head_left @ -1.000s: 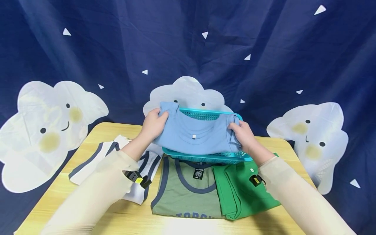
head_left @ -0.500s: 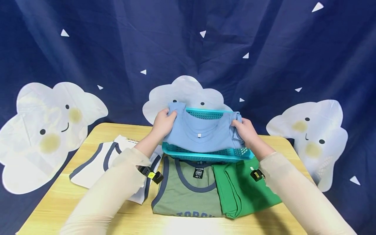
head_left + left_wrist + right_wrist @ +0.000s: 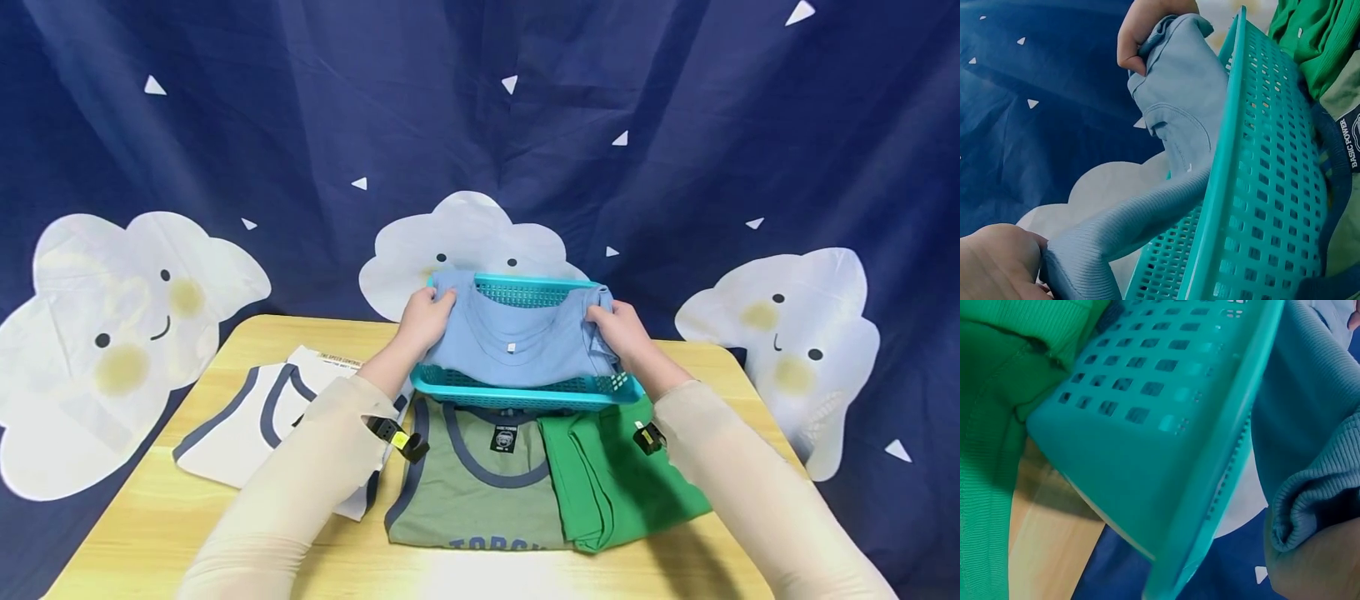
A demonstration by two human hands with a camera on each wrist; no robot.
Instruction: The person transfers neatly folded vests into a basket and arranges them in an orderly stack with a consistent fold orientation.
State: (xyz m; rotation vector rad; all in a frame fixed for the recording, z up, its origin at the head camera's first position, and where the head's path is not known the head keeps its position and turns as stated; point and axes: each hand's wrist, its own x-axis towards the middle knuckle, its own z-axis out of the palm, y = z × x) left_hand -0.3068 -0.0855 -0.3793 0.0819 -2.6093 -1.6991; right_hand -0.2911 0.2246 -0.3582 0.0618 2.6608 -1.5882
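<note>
A light blue folded shirt (image 3: 517,346) with a small white neck label is stretched between both hands, over a turquoise perforated basket (image 3: 525,397). My left hand (image 3: 426,321) pinches one shoulder of it, thumb on top. At the other shoulder my right hand (image 3: 621,332) grips the cloth in the same way. Seen from the left wrist, the shirt (image 3: 1191,81) sags between the hands, part of it behind the rim of the basket (image 3: 1266,169). In the right wrist view, a rolled ribbed edge of the shirt (image 3: 1316,481) lies against the right hand (image 3: 1316,565).
On the wooden table (image 3: 315,333), a white sleeveless top (image 3: 232,433) with navy trim lies at left. An olive tank top (image 3: 480,508) lies in front of the basket, and a folded green garment (image 3: 630,483) to its right. A dark blue cloud-print curtain (image 3: 420,100) hangs behind.
Both hands have moved the blue shirt over the basket. The left hand has come right and a little down, so the shirt spans less width and sags lower into the basket.
</note>
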